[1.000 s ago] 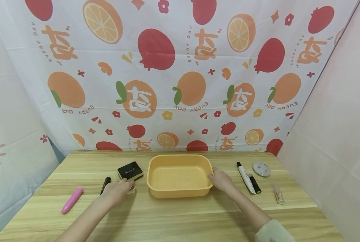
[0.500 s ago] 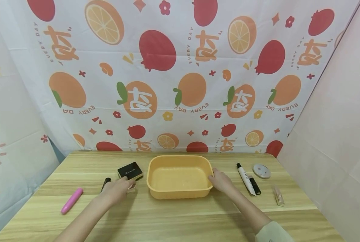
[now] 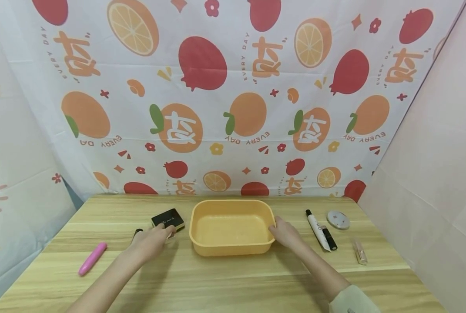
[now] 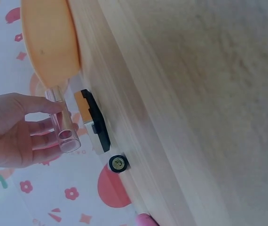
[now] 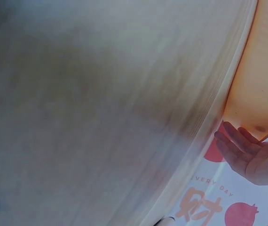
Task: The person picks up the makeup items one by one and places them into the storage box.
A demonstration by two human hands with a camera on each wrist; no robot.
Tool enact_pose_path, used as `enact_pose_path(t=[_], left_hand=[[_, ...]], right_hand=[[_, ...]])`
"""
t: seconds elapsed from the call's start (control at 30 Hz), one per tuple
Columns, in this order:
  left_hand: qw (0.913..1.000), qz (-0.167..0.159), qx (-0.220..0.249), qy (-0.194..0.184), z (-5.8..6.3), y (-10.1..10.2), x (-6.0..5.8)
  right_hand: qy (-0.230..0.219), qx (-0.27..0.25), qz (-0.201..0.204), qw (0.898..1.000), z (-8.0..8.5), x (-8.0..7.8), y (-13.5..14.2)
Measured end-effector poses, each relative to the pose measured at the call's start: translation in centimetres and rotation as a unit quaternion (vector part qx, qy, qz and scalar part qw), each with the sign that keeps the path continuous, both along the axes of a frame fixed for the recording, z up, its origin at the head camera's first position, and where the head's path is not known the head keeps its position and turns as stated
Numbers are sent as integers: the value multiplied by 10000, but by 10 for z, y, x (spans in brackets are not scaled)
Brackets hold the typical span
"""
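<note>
In the left wrist view my left hand (image 4: 19, 129) pinches a clear lipstick tube (image 4: 67, 134) with a gold-toned inside between thumb and fingers. From the head view that left hand (image 3: 150, 241) is just in front of a black compact case (image 3: 168, 218), and a black capped tube (image 3: 137, 232) shows partly behind it. My right hand (image 3: 286, 232) grips the right rim of a yellow plastic basin (image 3: 233, 251), the thumb at the rim. Its fingers lie along the basin's outer wall in the right wrist view. Nothing lies inside the basin.
A pink tube (image 3: 92, 259) lies at the left. Right of the basin are a white tube with a black cap (image 3: 316, 230), a short black tube (image 3: 329, 238), a round silver compact (image 3: 338, 220) and another clear lipstick tube (image 3: 360, 253). A fruit-print cloth (image 3: 209, 174) hangs behind the table.
My left hand has risen slightly from the table with the clear lipstick tube, now overlapping the black compact case more. My right hand and the basin stay put.
</note>
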State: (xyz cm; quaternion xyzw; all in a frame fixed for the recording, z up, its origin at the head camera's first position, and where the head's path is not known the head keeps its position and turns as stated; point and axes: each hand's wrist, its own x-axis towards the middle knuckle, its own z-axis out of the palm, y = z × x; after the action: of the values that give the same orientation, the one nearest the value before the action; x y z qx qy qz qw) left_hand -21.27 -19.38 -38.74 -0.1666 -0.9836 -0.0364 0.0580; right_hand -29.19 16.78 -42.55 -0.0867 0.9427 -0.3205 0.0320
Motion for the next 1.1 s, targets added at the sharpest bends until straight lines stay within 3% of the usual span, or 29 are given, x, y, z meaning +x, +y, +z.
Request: enact_pose_path(t=[0.27, 0.63, 1.1], left_hand=[[10000, -38, 0, 8, 3, 0, 0], [9990, -151, 138, 388, 6, 1, -2], [9994, -121, 174, 271, 15, 5, -1]], right_hand=[[-36, -21, 21, 10000, 0, 0, -2], [-49, -97, 25, 9999, -2, -1, 1], [-149, -141, 36, 9998, -2, -2, 0]])
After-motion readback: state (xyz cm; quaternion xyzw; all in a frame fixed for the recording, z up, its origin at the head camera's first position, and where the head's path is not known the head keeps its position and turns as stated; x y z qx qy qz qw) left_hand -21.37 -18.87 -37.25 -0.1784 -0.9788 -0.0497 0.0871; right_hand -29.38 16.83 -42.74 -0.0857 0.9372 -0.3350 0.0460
